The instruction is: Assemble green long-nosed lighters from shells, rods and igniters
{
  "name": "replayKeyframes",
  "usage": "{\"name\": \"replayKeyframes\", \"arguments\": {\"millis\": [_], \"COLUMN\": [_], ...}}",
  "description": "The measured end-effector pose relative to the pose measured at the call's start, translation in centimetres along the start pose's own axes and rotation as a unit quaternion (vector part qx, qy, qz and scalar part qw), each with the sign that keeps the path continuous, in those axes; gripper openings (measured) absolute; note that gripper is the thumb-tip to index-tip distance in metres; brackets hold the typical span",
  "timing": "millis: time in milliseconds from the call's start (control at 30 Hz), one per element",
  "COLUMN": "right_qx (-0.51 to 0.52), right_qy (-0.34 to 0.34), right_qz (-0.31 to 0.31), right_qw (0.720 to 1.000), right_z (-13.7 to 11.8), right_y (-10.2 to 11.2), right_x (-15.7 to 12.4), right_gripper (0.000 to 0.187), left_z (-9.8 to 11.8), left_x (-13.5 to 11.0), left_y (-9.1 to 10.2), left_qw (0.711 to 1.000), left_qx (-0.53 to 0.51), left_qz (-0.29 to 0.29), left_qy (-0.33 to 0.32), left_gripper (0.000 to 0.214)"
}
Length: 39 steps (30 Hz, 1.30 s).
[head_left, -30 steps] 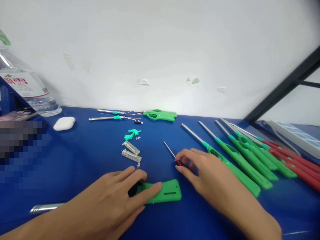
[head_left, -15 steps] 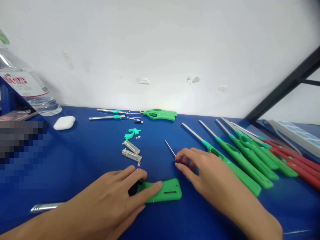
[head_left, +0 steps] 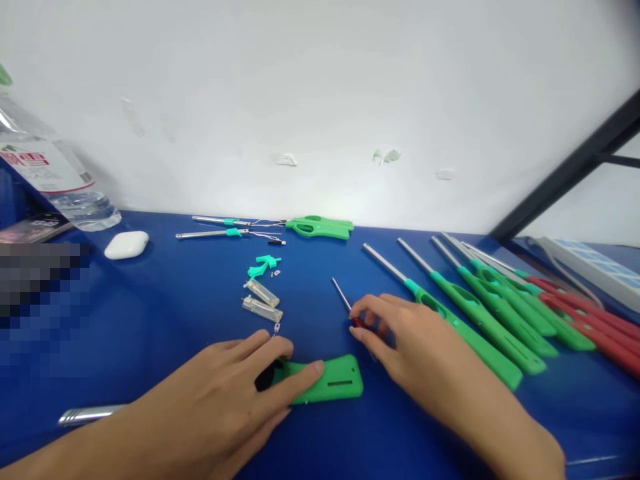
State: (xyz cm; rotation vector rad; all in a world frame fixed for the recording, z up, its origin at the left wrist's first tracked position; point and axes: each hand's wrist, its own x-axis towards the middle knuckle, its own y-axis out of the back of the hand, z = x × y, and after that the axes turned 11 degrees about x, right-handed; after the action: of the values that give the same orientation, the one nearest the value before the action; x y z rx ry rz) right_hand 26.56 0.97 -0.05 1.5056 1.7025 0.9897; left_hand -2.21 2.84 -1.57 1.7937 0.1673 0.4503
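Observation:
My left hand [head_left: 225,393] lies over a green lighter handle [head_left: 335,380] on the blue table [head_left: 165,313], fingers curled round its near end, holding it down. Its metal tube [head_left: 85,415] sticks out to the left under my forearm. My right hand [head_left: 400,340] rests on the table just right of the handle. Its thumb and fingertips pinch the red grip of a small screwdriver [head_left: 345,303] whose thin shaft points away from me.
Several green and red long lighters [head_left: 480,313] lie in a row at right. Small clear parts [head_left: 263,301], a teal piece [head_left: 263,265], two tubes with wires [head_left: 225,228] and a green shell [head_left: 320,228] lie ahead. White earbud case [head_left: 126,244] and water bottle [head_left: 55,173] stand at left.
Almost nothing has moved; my view has shifted slightly, and both hands keep their grips in the same places.

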Motion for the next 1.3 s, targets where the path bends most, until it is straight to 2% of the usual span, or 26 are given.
{"name": "replayKeyframes", "arguments": {"millis": [1300], "right_qx": [-0.003], "right_qy": [-0.012], "right_qz": [-0.011], "right_qw": [1.000], "right_z": [-0.80], "right_y": [0.18], "right_x": [-0.23], "right_gripper": [0.017], "left_z": [-0.09], "left_x": [-0.11], "left_y": [-0.16], "left_qw": [1.000], "left_qx": [-0.017], "left_qz": [0.003], "left_qy": [0.004], "left_gripper": [0.065]}}
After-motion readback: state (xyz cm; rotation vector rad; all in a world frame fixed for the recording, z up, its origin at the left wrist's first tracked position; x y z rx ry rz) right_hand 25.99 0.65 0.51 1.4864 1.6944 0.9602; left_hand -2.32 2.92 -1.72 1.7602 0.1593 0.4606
